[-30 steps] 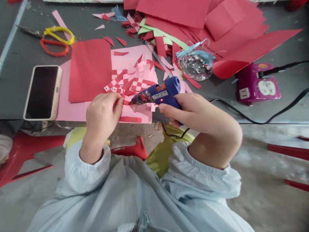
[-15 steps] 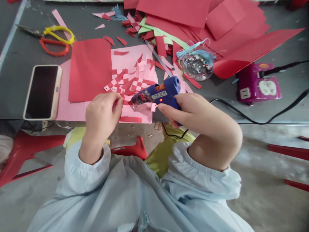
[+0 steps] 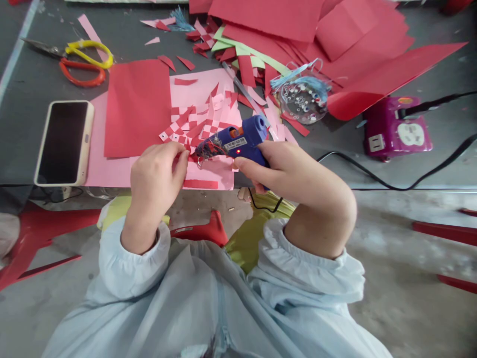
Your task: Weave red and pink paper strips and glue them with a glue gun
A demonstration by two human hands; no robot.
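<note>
My right hand point(image 3: 268, 166) is closed around a blue hot glue gun point(image 3: 242, 141) with a lit red light, its nozzle pointing left. The nozzle tip is close to the fingertips of my left hand point(image 3: 156, 169), which pinch a small red paper piece point(image 3: 191, 155). Right beside them lies a woven red-and-pink checkered paper piece point(image 3: 184, 117) among loose strips. Beneath is a pink sheet point(image 3: 108, 171), partly covered by a red sheet point(image 3: 137, 107). My fingers and the nozzle hide part of the pinched piece.
At the left lie a phone point(image 3: 65, 144) and scissors point(image 3: 80, 62) with yellow and orange handles. Red sheets point(image 3: 268, 20) are heaped at the back. A clear dish point(image 3: 303, 102) holds googly eyes. On the right a purple power socket box point(image 3: 397, 129) stands near a black cord point(image 3: 372, 176).
My right hand has moved the glue gun left, bringing its nozzle nearer the fingertips of my left hand. The left hand keeps its pinch almost in place.
</note>
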